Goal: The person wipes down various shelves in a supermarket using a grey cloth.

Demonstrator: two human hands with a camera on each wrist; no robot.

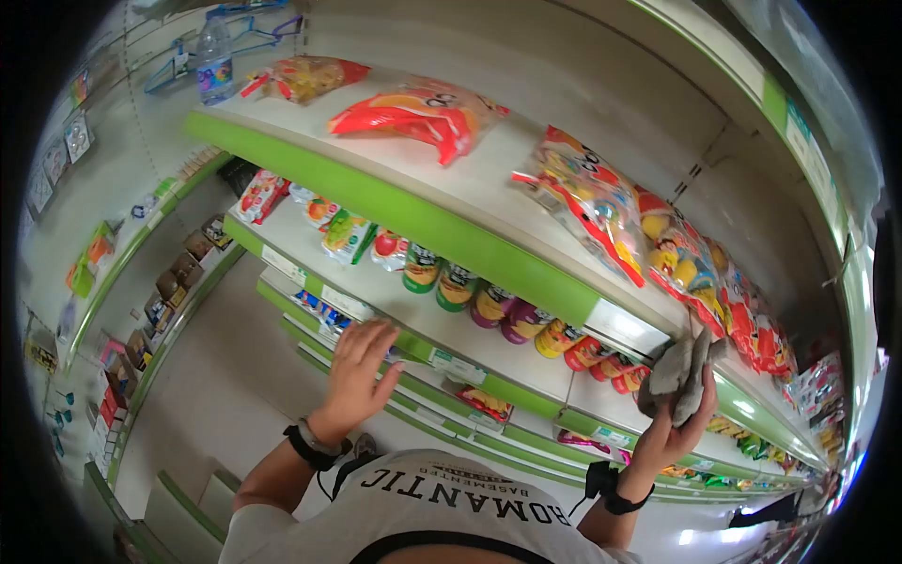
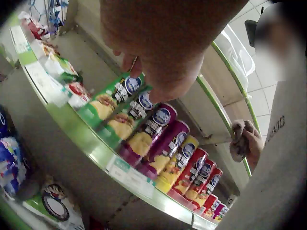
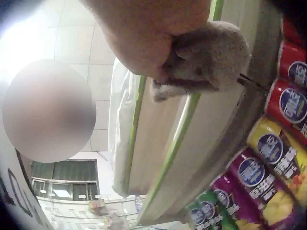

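Note:
My right hand (image 1: 669, 434) grips a folded grey cloth (image 1: 669, 371), held up by the green front edge of the upper shelf (image 1: 413, 211). In the right wrist view the cloth (image 3: 216, 55) bunches between thumb and fingers. My left hand (image 1: 355, 368) holds nothing, its fingers loosely extended before the lower shelf's edge. Behind it on that shelf stands a row of chip canisters (image 1: 457, 286), green, purple, yellow and red. From the left wrist camera, the left hand (image 2: 168, 72) overlaps the tops of the green canisters (image 2: 120, 120).
Several red-ended plastic snack bags (image 1: 423, 113) lie along the upper shelf, with a water bottle (image 1: 214, 61) at its left end. Small snack packs (image 1: 348, 235) stand left of the canisters. More shelving (image 1: 141, 249) with small boxes runs along the left.

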